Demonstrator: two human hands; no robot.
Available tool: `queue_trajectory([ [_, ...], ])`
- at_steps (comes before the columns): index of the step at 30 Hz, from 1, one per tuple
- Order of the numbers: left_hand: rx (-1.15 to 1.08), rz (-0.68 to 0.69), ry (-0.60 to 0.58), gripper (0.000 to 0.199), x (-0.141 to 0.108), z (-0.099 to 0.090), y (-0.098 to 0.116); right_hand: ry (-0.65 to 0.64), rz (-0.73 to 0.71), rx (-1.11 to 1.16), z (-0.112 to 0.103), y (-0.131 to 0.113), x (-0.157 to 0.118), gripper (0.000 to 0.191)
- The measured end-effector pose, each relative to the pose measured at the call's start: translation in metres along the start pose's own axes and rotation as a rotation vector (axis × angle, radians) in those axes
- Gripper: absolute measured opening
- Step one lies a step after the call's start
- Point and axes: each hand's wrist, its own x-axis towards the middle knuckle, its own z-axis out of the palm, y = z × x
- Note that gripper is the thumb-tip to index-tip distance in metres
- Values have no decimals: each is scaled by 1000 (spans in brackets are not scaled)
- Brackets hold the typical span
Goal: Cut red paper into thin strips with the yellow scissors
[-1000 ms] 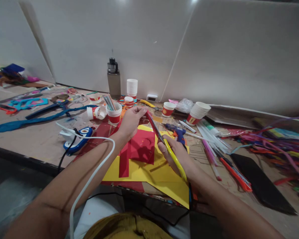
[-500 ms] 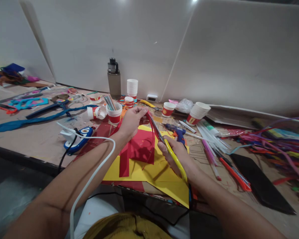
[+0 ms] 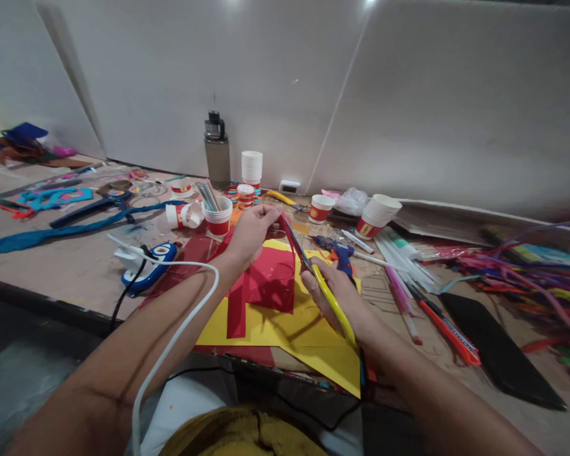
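Observation:
Yellow-handled scissors [image 3: 331,303] are gripped in my right hand [image 3: 338,288], their blades pointing up and to the left. My left hand [image 3: 253,233] pinches a narrow red strip [image 3: 287,229] at the blade tips; part of the strip hangs down along the blades. Whether the blades are parted is too fine to tell. Below the hands, a red sheet [image 3: 270,285] and a separate red strip [image 3: 236,313] lie on yellow sheets [image 3: 261,329] at the table's front edge.
A blue glue gun [image 3: 342,256] lies just beyond my right hand. Paper cups [image 3: 217,218] and a bottle [image 3: 217,155] stand behind. To the right are a red utility knife [image 3: 451,332] and a black slab [image 3: 503,354]. A white cable [image 3: 171,354] crosses my left forearm.
Hardly anything differs. Both hands, the scissors and the red strip keep almost the same positions, with only a very slight shift of the view.

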Motion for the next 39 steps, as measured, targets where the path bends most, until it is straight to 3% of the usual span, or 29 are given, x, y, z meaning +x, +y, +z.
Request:
queue_trajectory([
  [12, -18, 3, -26, 28, -2, 2, 0, -18, 84, -2, 0, -1, 0, 41],
  [29, -24, 26, -25, 28, 0, 0, -3, 12, 6, -18, 0, 0, 0, 31],
  [39, -1, 34, -36, 31, -3, 2, -1, 30, 39, -21, 0, 0, 0, 36],
])
